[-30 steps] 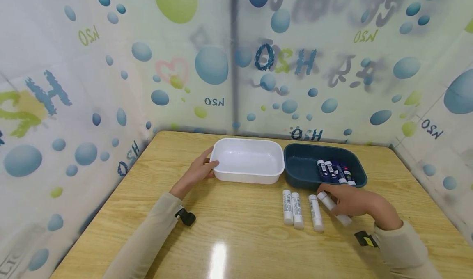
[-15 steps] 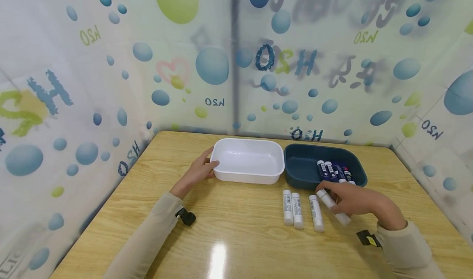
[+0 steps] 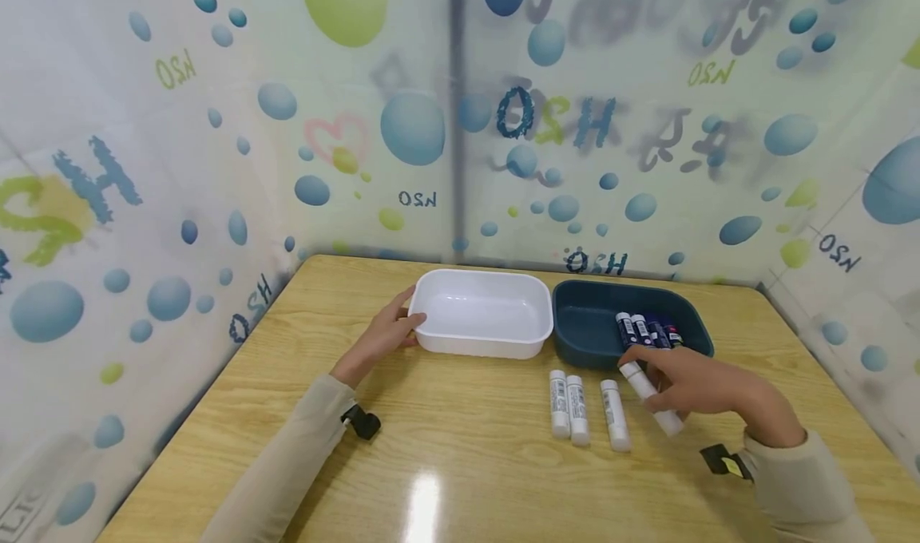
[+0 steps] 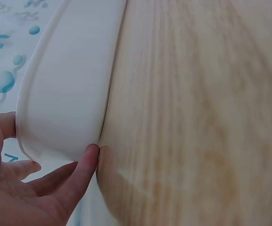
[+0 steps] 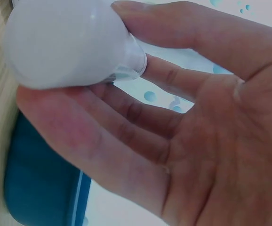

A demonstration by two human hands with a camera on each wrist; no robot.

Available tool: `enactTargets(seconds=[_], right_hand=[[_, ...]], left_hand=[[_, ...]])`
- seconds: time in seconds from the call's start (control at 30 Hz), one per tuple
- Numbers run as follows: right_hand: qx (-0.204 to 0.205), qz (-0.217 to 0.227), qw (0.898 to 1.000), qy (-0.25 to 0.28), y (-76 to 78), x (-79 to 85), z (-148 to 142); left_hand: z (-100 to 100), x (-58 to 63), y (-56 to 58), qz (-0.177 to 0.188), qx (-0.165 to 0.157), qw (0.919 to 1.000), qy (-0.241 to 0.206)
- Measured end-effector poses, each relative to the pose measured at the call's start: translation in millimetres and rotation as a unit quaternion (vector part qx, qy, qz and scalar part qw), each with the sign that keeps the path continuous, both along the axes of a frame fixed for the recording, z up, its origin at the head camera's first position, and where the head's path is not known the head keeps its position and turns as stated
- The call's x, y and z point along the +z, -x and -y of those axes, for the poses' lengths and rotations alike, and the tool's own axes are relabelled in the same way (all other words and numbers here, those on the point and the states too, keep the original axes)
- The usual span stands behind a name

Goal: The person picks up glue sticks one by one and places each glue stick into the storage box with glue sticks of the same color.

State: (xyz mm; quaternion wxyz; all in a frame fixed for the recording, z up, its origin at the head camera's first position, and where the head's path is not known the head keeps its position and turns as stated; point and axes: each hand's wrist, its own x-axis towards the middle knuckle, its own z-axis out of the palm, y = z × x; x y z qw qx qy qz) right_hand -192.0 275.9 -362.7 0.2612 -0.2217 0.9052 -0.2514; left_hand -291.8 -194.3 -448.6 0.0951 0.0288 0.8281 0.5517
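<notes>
My left hand (image 3: 384,331) holds the left end of a white plastic tray (image 3: 481,311), thumb over the rim and fingers against the outer wall. In the left wrist view, a fingertip (image 4: 90,155) touches the tray's lower edge beside the tabletop. A white glue stick (image 3: 640,378) is pinched, tilted, between the thumb and fingers of my right hand (image 3: 693,382), just in front of a dark teal tray (image 3: 585,323). Its rounded end fills the upper left of the right wrist view. Several dark blue glue sticks (image 3: 641,331) with white caps lie in the teal tray, partly hidden by my right hand.
Three more white glue sticks lie on the wooden table (image 3: 460,431) in front of the teal tray: a close pair, the left one (image 3: 559,403) and its neighbour (image 3: 578,411), and a separate one (image 3: 614,415). The trays stand side by side before a patterned curtain (image 3: 345,223).
My right hand has shifted slightly up and to the right in the head view, carrying the pinched glue stick. The left hand and both trays have stayed put.
</notes>
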Motion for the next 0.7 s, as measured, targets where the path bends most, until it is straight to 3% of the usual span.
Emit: enactTargets(seconds=[0.7], right_hand=[[-0.034,-0.027,0.999,-0.018,8.2,39.4,1]], left_hand=[[2,-0.4,3.5,0.007,-0.006,1.0000,-0.003]])
